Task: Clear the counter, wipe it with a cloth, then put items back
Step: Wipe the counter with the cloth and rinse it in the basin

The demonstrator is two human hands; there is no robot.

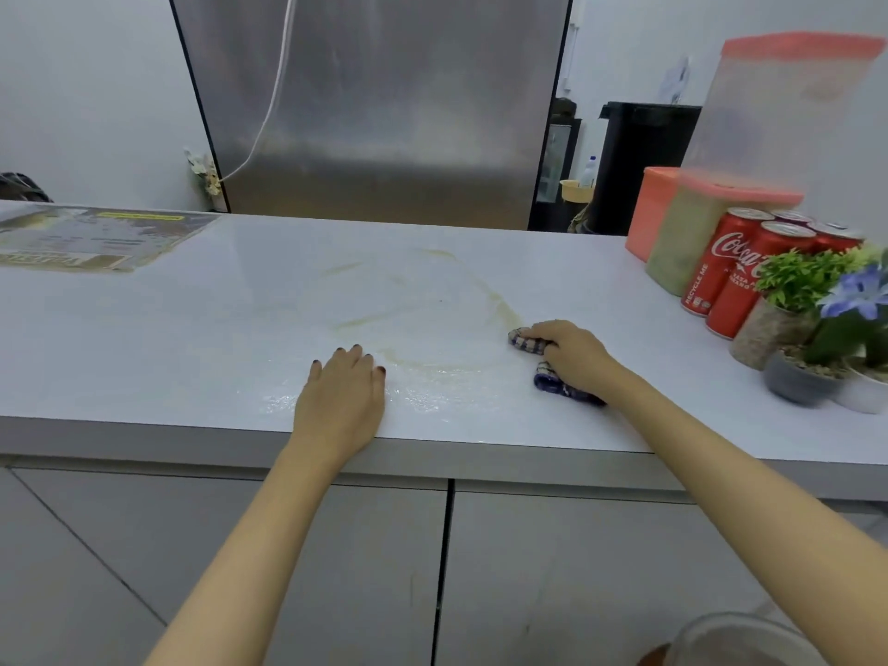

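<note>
Two bare forearms, left hand (339, 401), fingers (356, 360) with dark-polished nails, right hand (574, 355), bare wrists

Bunched blue-checked cloth (557, 383) on seemingly wet counter (230, 338).

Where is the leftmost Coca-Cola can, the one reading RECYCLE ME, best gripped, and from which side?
Grip the leftmost Coca-Cola can round its mid-body, coming from its left over the counter. It stands upright with that flank free, while the other cans stand close on its right and a potted plant crowds the front right.
</note>
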